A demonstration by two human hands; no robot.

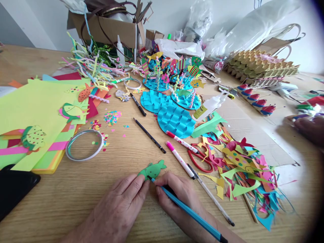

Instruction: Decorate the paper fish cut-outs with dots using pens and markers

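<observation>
A small green paper fish (155,170) lies flat on the wooden table, its tail pointing to the right. My left hand (124,200) rests on the table with its fingers stretched out, the tips pressing on the fish's left end. In my right hand (178,195) is a blue felt-tip pen (186,208), pinched near its dark tip, which touches the fish. Dark dots and a line show on the fish. Just above lie a black pencil (150,135) and a pink-capped marker (179,160). A clear pen (211,194) is right of my right hand.
Paper scraps (248,165) and red-handled scissors (202,162) lie at right; coloured sheets (50,111) and a tape roll (68,148) at left. Blue woven discs (176,119), a glue bottle (206,108) and a box (108,30) stand beyond. Another person's hand (310,126) is far right.
</observation>
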